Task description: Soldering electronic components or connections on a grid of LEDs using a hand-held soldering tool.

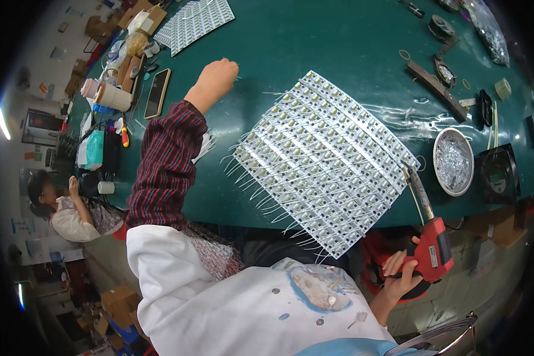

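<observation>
Soldering gun, red, sits gripped in the right hand at lower right, tip touching one white LED panel at centre. Left hand, fist closed, pinches thin wires at upper centre.

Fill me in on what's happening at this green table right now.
A person sits at a green table with a big white panel of small circuit boards lying in front of them, thin wires sticking out along its edges. Their left hand is stretched out over the table beyond the panel, closed on what look like a few thin wires. Their right hand holds a red soldering gun by its grip, its tip resting at the panel's right edge. A round metal dish of small shiny bits sits to the right.
</observation>
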The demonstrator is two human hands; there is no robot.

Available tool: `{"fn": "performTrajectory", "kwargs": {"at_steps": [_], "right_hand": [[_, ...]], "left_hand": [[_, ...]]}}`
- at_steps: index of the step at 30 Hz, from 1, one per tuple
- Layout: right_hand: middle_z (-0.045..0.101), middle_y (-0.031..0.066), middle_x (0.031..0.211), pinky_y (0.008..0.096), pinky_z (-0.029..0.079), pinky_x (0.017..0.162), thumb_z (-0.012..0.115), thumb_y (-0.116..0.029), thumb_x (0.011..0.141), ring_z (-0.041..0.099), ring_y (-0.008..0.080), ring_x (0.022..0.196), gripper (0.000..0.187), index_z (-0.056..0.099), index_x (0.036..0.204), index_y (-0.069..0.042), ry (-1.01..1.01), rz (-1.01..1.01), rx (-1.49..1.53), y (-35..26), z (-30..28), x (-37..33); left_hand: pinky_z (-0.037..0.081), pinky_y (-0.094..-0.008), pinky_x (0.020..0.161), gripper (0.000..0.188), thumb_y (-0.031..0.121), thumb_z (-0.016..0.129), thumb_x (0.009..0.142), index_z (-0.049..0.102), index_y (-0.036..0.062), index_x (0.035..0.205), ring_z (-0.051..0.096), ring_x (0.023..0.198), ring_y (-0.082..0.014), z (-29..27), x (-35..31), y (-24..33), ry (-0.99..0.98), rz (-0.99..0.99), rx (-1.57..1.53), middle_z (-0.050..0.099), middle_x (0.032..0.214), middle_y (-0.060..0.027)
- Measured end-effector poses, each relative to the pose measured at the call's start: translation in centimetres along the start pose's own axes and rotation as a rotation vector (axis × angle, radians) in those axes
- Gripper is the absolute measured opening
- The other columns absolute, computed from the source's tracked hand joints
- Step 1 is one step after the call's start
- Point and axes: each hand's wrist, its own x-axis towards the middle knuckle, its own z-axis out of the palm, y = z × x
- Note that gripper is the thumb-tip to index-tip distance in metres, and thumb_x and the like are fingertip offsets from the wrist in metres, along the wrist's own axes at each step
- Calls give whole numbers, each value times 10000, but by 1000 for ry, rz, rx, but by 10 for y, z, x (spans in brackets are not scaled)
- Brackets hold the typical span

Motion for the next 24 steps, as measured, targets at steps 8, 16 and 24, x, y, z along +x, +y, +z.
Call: {"fn": "performTrajectory", "kwargs": {"at_steps": [8,16,24], "right_hand": [[369,22,488,254,346,389,470,-280,935,336,111,370,471,348,1233,64,15,10,2,1,2,1],[365,24,489,254,345,385,471,-282,935,336,112,368,475,340,1235,61,33,-14,-21,1,4,1],[382,18,484,235,349,404,508,-291,917,352,101,372,547,329,1253,102,69,19,7,0,2,-3]], "left_hand": [[506,-425,713,102,-14,559,687,615,-39,768,616,801,-368,11,4,-5,-6,-33,-127,617,830,-229],[511,-425,710,106,2,558,681,620,-41,756,620,783,-372,12,7,-11,-52,-56,-128,620,818,-235],[510,-428,651,92,14,570,659,622,-9,733,626,738,-359,14,-6,-12,-94,-190,-74,628,757,-202]]}}
